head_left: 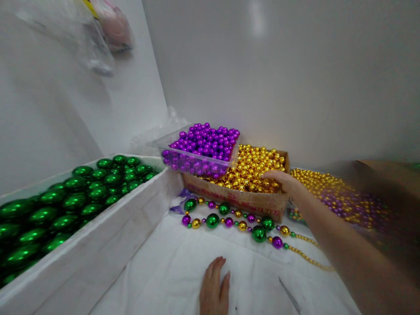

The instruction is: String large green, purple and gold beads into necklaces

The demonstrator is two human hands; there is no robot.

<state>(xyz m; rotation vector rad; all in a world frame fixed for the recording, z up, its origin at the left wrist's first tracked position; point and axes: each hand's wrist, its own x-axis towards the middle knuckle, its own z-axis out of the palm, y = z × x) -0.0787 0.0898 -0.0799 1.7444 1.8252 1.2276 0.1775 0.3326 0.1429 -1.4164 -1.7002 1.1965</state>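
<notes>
So my right hand [282,179] is at the right end of a cardboard box [229,197] full of gold beads [254,164], thumb stretched out over the pile. The beads are right under and beside it, but the rest of the fingers are hidden, so I honestly can't tell if I've got one pinched. My left hand [215,286] is down on the white-covered tabletop [164,271], fingers loosely extended, nothing visible in its grip.

The bead necklace [212,221] lies between the two: in front of the cardboard box, beyond my left fingertips and not touching them. It's a long loop of green, purple and gold, with thin gold strands running right toward my forearm.

Purple beads [205,142] fill a clear plastic tub tilted over the left side of the gold ones. Big green beads [75,201] sit in a white box [98,247] further left, and a slim metal tool [291,297] lies right of my left hand.
</notes>
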